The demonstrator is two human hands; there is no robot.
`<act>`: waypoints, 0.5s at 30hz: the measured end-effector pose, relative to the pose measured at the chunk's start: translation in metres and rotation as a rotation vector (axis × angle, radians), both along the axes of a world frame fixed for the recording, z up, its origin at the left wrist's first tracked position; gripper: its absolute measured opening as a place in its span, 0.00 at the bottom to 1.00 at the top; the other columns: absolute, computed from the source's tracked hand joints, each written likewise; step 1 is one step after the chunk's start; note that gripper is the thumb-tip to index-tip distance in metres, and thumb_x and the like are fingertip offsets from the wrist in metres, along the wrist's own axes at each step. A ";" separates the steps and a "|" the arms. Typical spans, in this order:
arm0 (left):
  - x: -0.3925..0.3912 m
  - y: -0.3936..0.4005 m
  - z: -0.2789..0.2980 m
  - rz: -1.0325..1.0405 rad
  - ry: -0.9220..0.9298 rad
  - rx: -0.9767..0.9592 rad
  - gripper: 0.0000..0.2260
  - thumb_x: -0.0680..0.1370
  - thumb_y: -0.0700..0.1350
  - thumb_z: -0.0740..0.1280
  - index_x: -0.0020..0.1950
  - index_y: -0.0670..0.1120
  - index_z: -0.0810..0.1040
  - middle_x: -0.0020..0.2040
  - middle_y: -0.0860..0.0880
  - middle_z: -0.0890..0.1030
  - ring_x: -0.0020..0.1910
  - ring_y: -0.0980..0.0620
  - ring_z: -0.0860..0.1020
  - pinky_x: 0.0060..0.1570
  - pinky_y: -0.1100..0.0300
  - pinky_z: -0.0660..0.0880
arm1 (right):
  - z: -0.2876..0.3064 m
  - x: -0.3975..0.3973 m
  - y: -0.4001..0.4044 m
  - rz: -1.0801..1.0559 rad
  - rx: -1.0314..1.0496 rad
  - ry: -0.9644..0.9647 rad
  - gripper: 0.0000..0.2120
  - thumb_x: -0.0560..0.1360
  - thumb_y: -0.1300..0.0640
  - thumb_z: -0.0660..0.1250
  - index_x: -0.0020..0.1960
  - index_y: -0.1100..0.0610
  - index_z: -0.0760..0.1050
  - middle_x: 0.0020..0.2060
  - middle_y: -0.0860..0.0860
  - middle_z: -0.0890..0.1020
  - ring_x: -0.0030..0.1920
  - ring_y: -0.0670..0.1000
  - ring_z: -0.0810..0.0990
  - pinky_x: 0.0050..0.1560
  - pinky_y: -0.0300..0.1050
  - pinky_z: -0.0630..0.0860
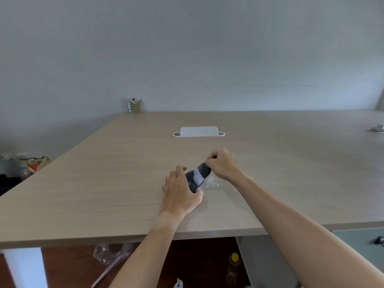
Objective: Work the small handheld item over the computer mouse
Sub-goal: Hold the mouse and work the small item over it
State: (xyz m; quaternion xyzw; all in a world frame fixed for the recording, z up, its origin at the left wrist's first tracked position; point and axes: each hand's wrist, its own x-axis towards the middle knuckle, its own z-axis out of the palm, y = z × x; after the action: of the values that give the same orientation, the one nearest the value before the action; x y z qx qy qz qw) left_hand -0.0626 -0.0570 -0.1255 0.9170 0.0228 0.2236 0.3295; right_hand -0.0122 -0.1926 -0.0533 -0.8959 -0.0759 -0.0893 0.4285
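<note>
A dark grey computer mouse (197,176) with a lighter grey band is tilted up off the wooden table (124,163). My left hand (180,192) grips its near end from the left. At the mouse's far end my right hand (223,164) has its fingers pinched together on a small dark item that is mostly hidden. A crumpled bit of clear plastic (211,181) lies on the table just right of the mouse.
A white cable tray (198,132) is set into the table further back. A pen holder (135,106) stands at the far left corner by the wall. A small white object (377,128) lies at the far right. Bottles and bags sit on the floor.
</note>
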 end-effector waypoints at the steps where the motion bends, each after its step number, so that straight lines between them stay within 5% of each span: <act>1: 0.000 0.000 0.000 0.004 -0.001 0.000 0.29 0.70 0.50 0.69 0.68 0.49 0.62 0.62 0.50 0.70 0.64 0.47 0.68 0.62 0.55 0.62 | 0.001 0.000 -0.001 -0.056 -0.014 -0.052 0.11 0.68 0.67 0.61 0.41 0.69 0.81 0.40 0.61 0.85 0.43 0.59 0.80 0.37 0.49 0.76; 5: 0.002 0.001 -0.001 0.021 0.004 0.028 0.30 0.70 0.52 0.69 0.70 0.49 0.63 0.61 0.49 0.70 0.64 0.46 0.68 0.63 0.54 0.63 | 0.004 0.000 0.000 -0.093 0.041 -0.155 0.10 0.68 0.67 0.61 0.41 0.66 0.82 0.39 0.58 0.85 0.43 0.56 0.79 0.38 0.45 0.74; 9: 0.002 0.001 0.000 0.045 0.017 0.080 0.25 0.70 0.54 0.67 0.66 0.52 0.67 0.55 0.49 0.69 0.59 0.46 0.69 0.58 0.55 0.64 | 0.004 -0.007 0.007 0.123 0.020 -0.002 0.09 0.69 0.66 0.63 0.40 0.66 0.82 0.33 0.51 0.82 0.33 0.50 0.75 0.34 0.43 0.71; 15: 0.000 0.001 0.000 0.030 0.000 0.094 0.19 0.70 0.56 0.67 0.60 0.57 0.72 0.49 0.51 0.69 0.54 0.48 0.69 0.55 0.58 0.63 | 0.001 0.003 0.000 -0.092 -0.042 -0.149 0.12 0.67 0.67 0.60 0.41 0.70 0.81 0.40 0.63 0.85 0.46 0.61 0.81 0.40 0.52 0.78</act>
State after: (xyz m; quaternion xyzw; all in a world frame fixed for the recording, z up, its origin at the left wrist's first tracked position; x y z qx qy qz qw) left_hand -0.0622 -0.0564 -0.1251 0.9311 0.0261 0.2293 0.2825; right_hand -0.0089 -0.1927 -0.0528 -0.8982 -0.0683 -0.1734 0.3980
